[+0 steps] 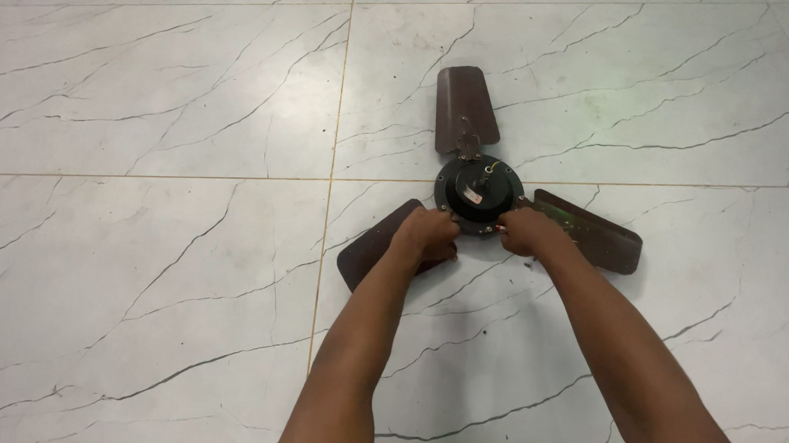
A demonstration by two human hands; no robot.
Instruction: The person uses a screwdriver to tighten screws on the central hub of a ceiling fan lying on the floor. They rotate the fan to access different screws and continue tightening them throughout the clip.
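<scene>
A ceiling fan lies flat on the floor, its round black motor hub [478,190] in the middle and three dark brown blades around it. One blade [465,107] points away from me, one [595,232] runs to the right, one [370,247] to the lower left. My left hand [427,235] grips the hub's near left edge, over the root of the lower-left blade. My right hand [528,231] grips the hub's near right edge at the root of the right blade. Both arms reach forward from the bottom of the view.
The floor is white marble-look tile [155,262] with thin dark veins and gold-coloured grout lines [325,245]. A few small dark specks lie on the tile [527,264] near my right hand.
</scene>
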